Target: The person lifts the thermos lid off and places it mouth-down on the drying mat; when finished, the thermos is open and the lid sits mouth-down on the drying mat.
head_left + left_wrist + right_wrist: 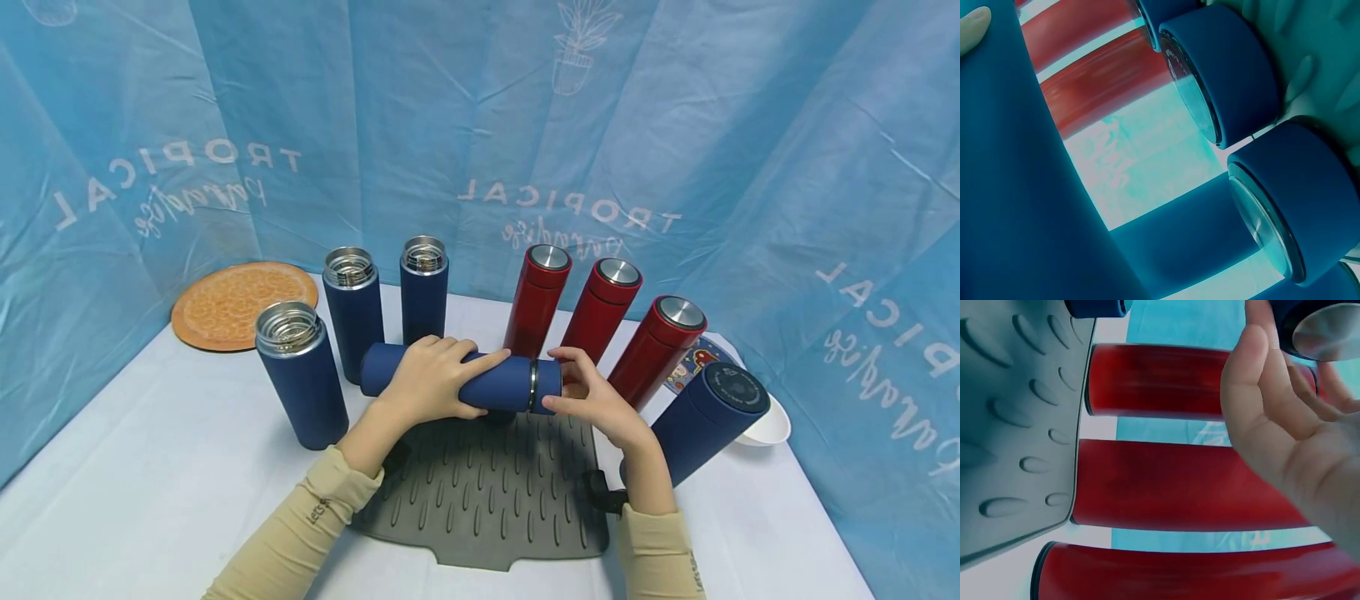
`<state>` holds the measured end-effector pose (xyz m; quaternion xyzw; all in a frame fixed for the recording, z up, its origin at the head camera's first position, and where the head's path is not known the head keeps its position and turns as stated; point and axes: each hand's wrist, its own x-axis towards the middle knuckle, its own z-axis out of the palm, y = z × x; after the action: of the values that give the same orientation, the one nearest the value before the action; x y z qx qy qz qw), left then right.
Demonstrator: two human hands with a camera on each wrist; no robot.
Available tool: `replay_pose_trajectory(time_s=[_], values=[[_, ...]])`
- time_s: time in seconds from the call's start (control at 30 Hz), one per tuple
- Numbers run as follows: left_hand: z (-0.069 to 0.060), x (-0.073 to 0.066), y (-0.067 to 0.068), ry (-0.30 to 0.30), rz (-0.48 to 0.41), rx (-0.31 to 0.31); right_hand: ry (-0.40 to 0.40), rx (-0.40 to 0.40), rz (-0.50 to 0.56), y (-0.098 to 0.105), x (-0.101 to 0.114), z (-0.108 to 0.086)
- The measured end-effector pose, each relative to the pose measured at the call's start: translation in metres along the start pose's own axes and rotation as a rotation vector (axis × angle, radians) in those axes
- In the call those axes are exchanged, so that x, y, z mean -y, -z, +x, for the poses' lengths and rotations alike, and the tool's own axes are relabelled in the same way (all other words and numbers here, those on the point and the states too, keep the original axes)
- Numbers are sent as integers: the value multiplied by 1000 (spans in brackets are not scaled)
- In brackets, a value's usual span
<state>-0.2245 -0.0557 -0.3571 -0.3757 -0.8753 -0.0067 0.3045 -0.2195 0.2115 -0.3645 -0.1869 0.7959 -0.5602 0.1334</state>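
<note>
My left hand [431, 379] grips the middle of a blue bottle [502, 383] held sideways above a grey ridged mat [495, 492]. At its right end, the thumb and fingers of my right hand [596, 402] pinch the blue lid [550, 387]; a silver ring shows between lid and body. In the right wrist view, my right hand [1297, 412] reaches round that end, which has a silver disc [1329, 331]. The left wrist view shows blue lids [1241, 69] lying on the mat, beside the held bottle [1022, 156]; the head view mostly hides them.
Three lidless blue bottles [307, 392] stand at the left, near an orange round mat [240, 304]. Three red bottles [603, 304] with silver-topped lids stand behind at the right. A lidded blue bottle [701, 425] leans beside my right wrist, with a white bowl [768, 425] behind it.
</note>
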Motion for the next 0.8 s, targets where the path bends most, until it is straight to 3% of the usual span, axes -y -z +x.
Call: replay_pose_trajectory(time_s=[0.13,0.27,0.6,0.8], values=[[0,0,1,2,-1,6,86,-1,-45,1,1,-1],[1,0,1,-1,-4,-7,95,-2,-57,1,3,-1],[2,-4,-2,-22,-19,-37,-194,-19,-18,-8,10,0],[2,-5,-2,-26,-14,-40,-230,-20,6,-10,11,1]])
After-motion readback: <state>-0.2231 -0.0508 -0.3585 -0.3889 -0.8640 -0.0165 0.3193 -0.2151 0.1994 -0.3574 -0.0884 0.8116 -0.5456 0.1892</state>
